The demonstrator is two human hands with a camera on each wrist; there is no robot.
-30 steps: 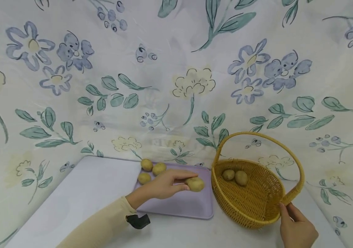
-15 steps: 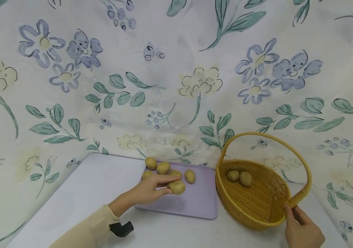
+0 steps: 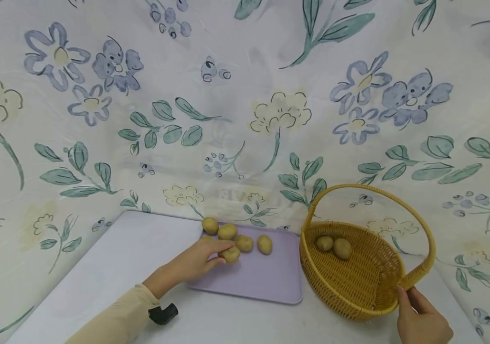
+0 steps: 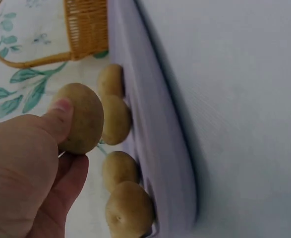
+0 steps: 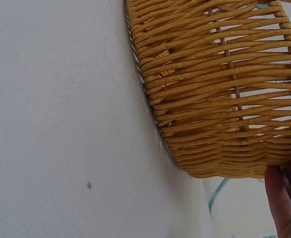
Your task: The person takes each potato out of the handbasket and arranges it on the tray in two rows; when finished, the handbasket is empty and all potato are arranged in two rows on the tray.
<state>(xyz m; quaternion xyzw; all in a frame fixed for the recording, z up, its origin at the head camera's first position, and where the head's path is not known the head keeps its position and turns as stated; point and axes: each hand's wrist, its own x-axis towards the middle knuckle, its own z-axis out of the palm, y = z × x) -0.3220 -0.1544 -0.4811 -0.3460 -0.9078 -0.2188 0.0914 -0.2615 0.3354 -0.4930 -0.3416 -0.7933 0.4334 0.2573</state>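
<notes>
My left hand (image 3: 199, 260) pinches a potato (image 4: 84, 119) between thumb and fingers, over the left part of the lilac tray (image 3: 266, 282). Several other potatoes lie along the back of that tray, one of them (image 3: 264, 244) apart toward the right and one partly hidden behind the hand. On the right stands a woven basket (image 3: 356, 282) with a tall hoop handle, two potatoes (image 3: 333, 246) lying inside at its far left. With thumb and fingers my right hand (image 3: 424, 317) grips the basket's rim at the near right, by the handle's base; the right wrist view shows only part of that hand.
A white table (image 3: 142, 253) carries the tray and the basket side by side. Behind it hangs a flower-printed cloth (image 3: 228, 95). The basket's arched handle (image 3: 369, 188) rises well above its rim. A black strap piece (image 3: 163, 314) sits at the left wrist.
The left hand has moved left across the tray. The potato it held a second ago now lies at the tray's back right, and it holds another. The right hand keeps its grip on the basket.
</notes>
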